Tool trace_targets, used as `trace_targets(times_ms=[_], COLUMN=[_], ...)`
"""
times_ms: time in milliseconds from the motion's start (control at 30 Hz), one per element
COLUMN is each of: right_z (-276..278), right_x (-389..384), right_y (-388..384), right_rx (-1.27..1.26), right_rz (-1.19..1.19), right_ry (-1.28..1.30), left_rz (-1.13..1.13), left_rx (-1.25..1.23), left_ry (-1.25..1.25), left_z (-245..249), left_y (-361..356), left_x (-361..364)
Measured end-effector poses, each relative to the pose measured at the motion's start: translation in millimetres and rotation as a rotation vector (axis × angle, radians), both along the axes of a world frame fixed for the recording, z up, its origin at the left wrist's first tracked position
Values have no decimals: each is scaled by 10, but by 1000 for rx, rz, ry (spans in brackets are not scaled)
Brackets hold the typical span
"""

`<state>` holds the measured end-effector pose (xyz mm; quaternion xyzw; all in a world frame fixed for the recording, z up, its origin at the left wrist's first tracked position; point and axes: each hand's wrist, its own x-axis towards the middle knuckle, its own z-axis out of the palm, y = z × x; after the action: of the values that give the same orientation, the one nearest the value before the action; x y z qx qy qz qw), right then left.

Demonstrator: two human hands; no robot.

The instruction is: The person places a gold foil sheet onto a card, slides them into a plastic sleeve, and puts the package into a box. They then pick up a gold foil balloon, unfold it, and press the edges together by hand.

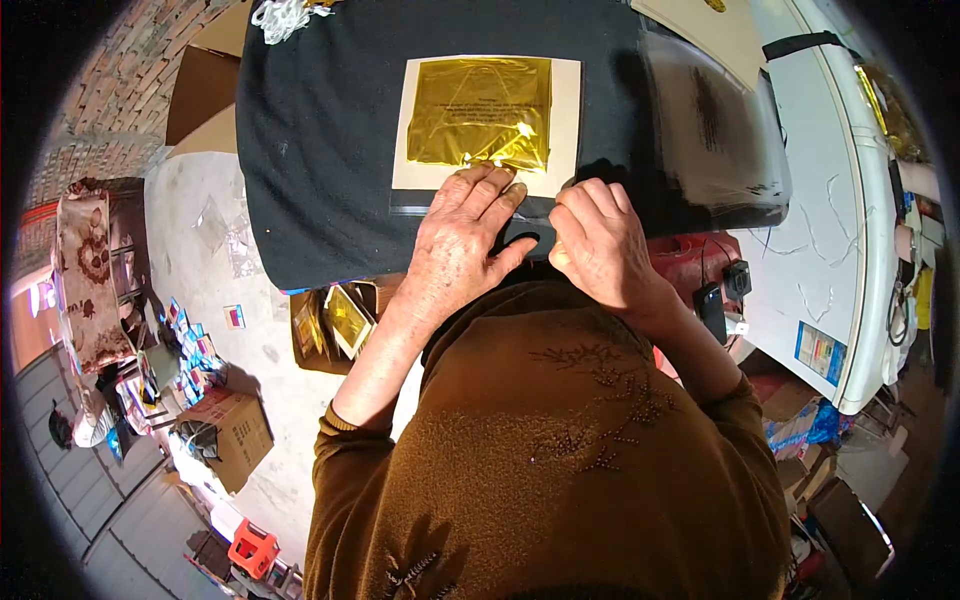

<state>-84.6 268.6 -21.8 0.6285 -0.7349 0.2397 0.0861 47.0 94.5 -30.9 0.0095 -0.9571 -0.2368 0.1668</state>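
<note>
A gold foil packet (478, 112) with printed lines lies on a cream card (566, 110) on the black cloth. A clear plastic edge (408, 211) sticks out below the card. My left hand (462, 232) rests palm down, fingers stretched over the card's lower edge and touching the foil's bottom, thumb apart. Just right of it, my right hand (600, 240) is closed by the card's lower right corner, fingertips curled under. What it pinches is hidden; the plastic edge runs toward it.
Stacked clear plastic sleeves (705, 120) lie right on the black-covered table (320, 130). White strings (285, 18) sit at its far left corner. Below its front edge is an open box (318, 335) of gold packets. A white surface (800, 220) stands at right.
</note>
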Motion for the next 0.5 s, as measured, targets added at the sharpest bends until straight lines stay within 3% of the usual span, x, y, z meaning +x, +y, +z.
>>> trace_targets(times_ms=[267,367,500], right_z=[-115,-95,16], right_x=[230,154,-48], right_y=[115,175,227], right_rx=[21,-77,-75], right_rz=[76,50,-196], right_ry=[-110,-170,-179], left_rz=[22,26,20], left_rx=[-63,-61,-84], left_ry=[-61,-96,-91], left_z=[17,85,78], left_y=[94,116,107], left_x=[-24,-46,-59])
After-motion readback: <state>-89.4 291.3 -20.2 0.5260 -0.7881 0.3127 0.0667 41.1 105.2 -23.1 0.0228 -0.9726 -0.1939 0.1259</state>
